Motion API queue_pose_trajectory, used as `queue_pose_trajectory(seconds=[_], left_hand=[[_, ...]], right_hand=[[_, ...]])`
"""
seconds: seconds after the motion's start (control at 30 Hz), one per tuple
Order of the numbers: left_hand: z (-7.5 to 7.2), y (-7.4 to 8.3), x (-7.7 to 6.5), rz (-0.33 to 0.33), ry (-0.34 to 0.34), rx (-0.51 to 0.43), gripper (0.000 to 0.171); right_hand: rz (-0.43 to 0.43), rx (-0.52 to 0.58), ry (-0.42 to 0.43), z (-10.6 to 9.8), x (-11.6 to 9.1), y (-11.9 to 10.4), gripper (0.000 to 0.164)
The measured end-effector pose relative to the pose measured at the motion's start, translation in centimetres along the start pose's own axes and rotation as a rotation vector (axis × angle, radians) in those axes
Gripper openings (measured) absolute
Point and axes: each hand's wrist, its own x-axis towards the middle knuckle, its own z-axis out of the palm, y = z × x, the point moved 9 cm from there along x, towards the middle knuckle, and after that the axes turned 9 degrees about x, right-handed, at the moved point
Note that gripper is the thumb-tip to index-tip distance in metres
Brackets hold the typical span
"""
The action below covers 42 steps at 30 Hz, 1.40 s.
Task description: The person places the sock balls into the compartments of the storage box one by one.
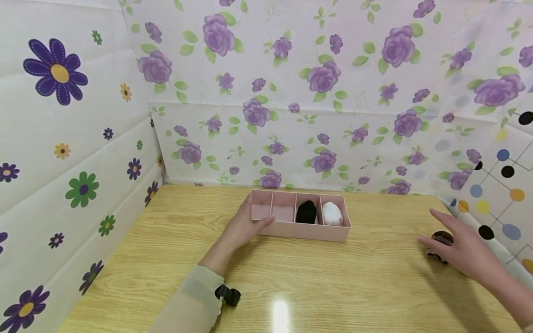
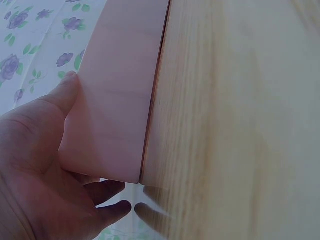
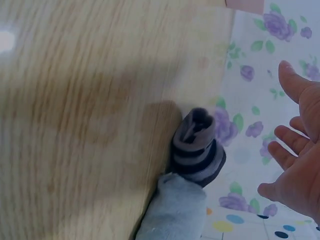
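A pink box with a row of compartments stands on the table. My left hand holds its left end, the thumb over the front wall; in the left wrist view the fingers reach round the end. A black rolled sock and a white rolled sock sit in the two right compartments. My right hand hovers with fingers spread at the table's right side, holding nothing. By it lies a striped rolled sock, touching a light grey rolled sock; in the head view the hand partly hides them.
The wooden table is bordered by a purple-rose sheet behind, a flowered sheet at left and a dotted sheet at right. A black strap device is on the left wrist.
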Motion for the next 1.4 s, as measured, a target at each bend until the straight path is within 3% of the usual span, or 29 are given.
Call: queue_pose_trajectory(seconds=[0.2, 0.63, 1.1, 1.4], left_hand=[[0.0, -0.1, 0.0, 0.009, 0.011, -0.009, 0.114], [-0.1, 0.0, -0.1, 0.008, 0.014, -0.017, 0.111], [-0.1, 0.0, -0.1, 0.016, 0.006, -0.011, 0.117], [-0.1, 0.2, -0.1, 0.023, 0.005, -0.013, 0.116]], right_hand=[[0.032, -0.116, 0.038, -0.5, -0.7, 2.0, 0.102], [0.064, -0.213, 0.027, -0.5, -1.7, 5.7, 0.105], [0.153, -0.165, -0.027, 0.5, -2.3, 8.3, 0.11], [0.19, -0.191, -0.071, 1.1, -2.3, 9.6, 0.112]])
